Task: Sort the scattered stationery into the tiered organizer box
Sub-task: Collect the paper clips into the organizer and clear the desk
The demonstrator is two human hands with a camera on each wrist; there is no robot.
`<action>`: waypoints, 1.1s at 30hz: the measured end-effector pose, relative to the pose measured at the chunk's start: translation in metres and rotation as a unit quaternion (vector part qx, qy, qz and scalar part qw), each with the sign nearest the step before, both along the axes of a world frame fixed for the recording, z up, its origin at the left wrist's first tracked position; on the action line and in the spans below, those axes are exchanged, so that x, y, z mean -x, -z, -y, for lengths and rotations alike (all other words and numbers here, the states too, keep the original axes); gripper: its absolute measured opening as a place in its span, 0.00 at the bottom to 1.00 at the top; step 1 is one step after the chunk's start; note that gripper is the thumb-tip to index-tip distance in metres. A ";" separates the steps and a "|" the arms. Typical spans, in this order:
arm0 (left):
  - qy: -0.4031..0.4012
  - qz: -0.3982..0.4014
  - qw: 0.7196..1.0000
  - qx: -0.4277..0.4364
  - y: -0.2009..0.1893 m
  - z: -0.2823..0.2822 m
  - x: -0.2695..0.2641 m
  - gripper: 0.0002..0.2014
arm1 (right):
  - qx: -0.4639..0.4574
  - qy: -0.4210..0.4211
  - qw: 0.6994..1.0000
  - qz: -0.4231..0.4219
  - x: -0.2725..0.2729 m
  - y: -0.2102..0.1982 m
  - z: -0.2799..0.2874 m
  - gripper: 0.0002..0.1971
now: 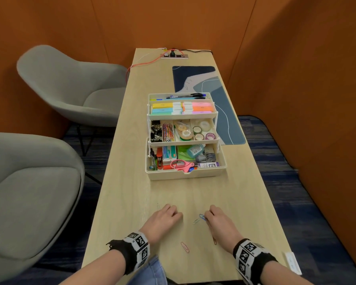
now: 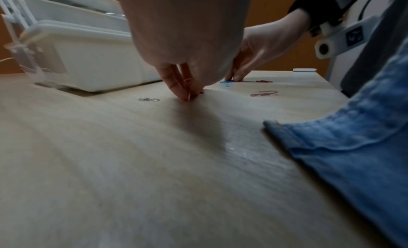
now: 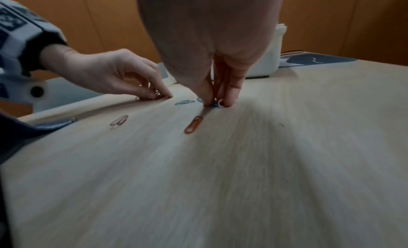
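The cream tiered organizer box (image 1: 222,171) stands open mid-table, its trays filled with highlighters, tapes, clips and scissors. On the wood in front of it, my left hand (image 1: 178,215) curls down and pinches a small bunch of paper clips (image 3: 154,94) against the table. My right hand (image 1: 207,218) pinches a blue paper clip (image 1: 202,217) at its fingertips (image 3: 229,101). Loose on the table lie a silver clip (image 1: 196,221), a pink clip (image 1: 184,247) and an orange clip (image 3: 193,124). Another silver clip (image 2: 149,99) lies left of my left hand.
Two grey armchairs (image 1: 70,89) stand left of the narrow table. A blue desk mat (image 1: 224,103) lies behind and right of the box, a power socket with cables (image 1: 174,55) at the far end. A small white object (image 1: 292,262) sits at the near right edge.
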State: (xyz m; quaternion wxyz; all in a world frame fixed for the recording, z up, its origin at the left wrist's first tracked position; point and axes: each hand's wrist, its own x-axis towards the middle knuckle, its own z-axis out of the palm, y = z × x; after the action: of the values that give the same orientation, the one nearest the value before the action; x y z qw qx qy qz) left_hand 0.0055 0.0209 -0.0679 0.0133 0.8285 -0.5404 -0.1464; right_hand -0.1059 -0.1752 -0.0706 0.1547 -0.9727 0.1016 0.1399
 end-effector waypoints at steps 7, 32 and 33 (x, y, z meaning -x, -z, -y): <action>-0.018 0.006 0.999 -0.030 -0.016 0.012 0.001 0.20 | 0.036 -0.053 0.998 0.027 -0.010 -0.007 -0.003 0.15; -0.310 -0.192 0.889 0.278 -0.073 0.035 -0.071 0.08 | -0.179 0.110 0.974 -0.083 -0.029 -0.028 0.016 0.16; -0.329 -0.208 0.871 0.299 -0.086 0.042 -0.084 0.07 | -0.193 0.129 0.969 -0.080 -0.027 -0.029 0.017 0.15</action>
State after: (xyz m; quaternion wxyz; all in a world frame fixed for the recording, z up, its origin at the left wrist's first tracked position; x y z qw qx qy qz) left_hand 0.0898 -0.0214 0.0185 0.4195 0.8654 -0.2392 -0.1341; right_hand -0.0785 -0.1923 -0.0415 0.3479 -0.8888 0.2093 0.2128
